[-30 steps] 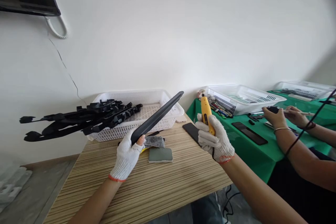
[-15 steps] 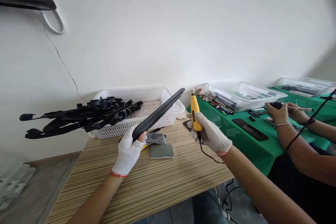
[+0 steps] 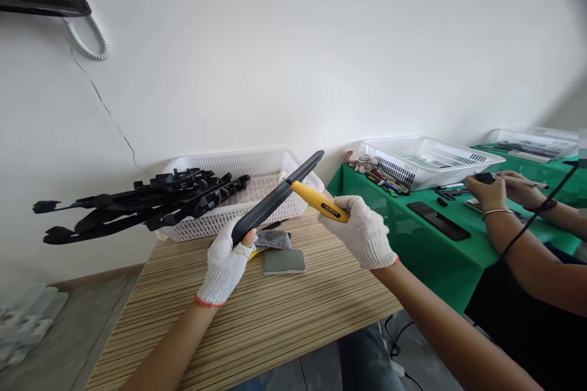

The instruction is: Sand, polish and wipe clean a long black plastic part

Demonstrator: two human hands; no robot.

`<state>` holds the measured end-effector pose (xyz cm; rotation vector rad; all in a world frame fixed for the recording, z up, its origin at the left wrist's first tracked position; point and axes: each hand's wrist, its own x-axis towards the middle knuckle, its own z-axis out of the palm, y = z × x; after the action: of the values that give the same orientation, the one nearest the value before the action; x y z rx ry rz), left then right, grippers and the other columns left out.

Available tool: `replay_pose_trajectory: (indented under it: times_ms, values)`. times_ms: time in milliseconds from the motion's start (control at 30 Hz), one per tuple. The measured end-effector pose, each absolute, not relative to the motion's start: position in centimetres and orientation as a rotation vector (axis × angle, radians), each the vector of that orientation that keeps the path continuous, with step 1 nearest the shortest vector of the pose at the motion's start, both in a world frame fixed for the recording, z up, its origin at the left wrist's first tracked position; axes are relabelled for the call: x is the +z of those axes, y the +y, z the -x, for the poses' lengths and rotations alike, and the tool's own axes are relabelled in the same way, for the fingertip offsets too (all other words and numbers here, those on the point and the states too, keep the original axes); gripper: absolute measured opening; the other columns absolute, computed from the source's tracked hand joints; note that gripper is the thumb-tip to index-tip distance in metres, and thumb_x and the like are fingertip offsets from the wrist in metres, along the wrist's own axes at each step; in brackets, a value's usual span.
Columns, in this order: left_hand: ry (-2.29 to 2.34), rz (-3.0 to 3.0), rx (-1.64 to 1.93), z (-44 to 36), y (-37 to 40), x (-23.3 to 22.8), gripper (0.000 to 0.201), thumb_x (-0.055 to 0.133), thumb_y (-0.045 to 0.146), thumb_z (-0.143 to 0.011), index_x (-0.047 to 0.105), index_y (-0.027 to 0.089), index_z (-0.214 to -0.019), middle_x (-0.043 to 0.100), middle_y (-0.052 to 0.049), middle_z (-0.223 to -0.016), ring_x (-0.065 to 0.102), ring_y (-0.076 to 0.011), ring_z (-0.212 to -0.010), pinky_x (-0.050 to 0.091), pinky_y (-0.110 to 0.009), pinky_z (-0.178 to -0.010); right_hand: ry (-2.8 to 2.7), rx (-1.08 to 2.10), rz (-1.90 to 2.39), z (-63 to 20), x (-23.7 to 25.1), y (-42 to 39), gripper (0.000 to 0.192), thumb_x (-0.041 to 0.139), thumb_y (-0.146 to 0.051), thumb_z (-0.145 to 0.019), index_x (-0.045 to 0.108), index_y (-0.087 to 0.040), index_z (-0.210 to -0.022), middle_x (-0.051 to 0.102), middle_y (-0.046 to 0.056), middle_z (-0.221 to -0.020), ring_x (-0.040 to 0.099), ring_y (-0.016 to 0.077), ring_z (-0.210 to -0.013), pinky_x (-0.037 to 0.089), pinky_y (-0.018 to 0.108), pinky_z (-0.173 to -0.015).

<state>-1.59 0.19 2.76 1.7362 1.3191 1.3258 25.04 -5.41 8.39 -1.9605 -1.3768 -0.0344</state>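
Observation:
My left hand [image 3: 224, 266], in a white fingerless glove, grips the near end of a long dark grey plastic strip [image 3: 275, 197] that slants up and away over the wooden table [image 3: 257, 324]. My right hand [image 3: 362, 231], also gloved, holds a yellow corded hand tool [image 3: 320, 200]. The tool lies nearly level, and its tip touches the strip about halfway along, on the right side.
A white basket [image 3: 257, 162] at the table's back holds several black plastic parts [image 3: 137, 204] that jut out to the left. A grey block [image 3: 284, 261] and a grey cloth [image 3: 274, 239] lie under the strip. On the right, another person's hands [image 3: 493, 190] work over a green table [image 3: 426, 244] with white trays [image 3: 426, 162].
My right hand has swung the yellow tool from upright to nearly level and brought its tip leftward against the strip. The left hand and strip have barely moved.

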Motion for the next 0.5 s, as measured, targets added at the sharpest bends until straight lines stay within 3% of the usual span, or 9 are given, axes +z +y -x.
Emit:
replay_pose_trajectory:
  times_ms: [200,500]
  values:
    - [1.324,-1.713,1.316,1.69,0.19,2.64,0.060,0.060,0.063,-0.084,0.062,0.020,-0.125,0.074,-0.005,-0.086,0.069,-0.0199,-0.068,0.058,-0.032,-0.064,-1.330,-0.054,1.832,-25.93,8.34,-5.14,0.053,0.080,-0.059,-0.066,0.068,-0.024,-0.103,0.072,0.010,-0.104,0.067,0.0318,-0.098,0.053,0.047,-0.086]
    - [1.337,-1.719,1.330,1.55,0.07,2.59,0.055,0.061,0.061,-0.083,0.065,0.020,-0.119,0.075,-0.005,-0.083,0.070,-0.0205,-0.069,0.058,-0.032,-0.067,-1.231,0.100,1.889,-25.76,9.04,-4.73,0.058,0.083,-0.060,-0.059,0.071,-0.020,-0.099,0.074,0.011,-0.094,0.068,0.0315,-0.089,0.052,0.044,-0.079]
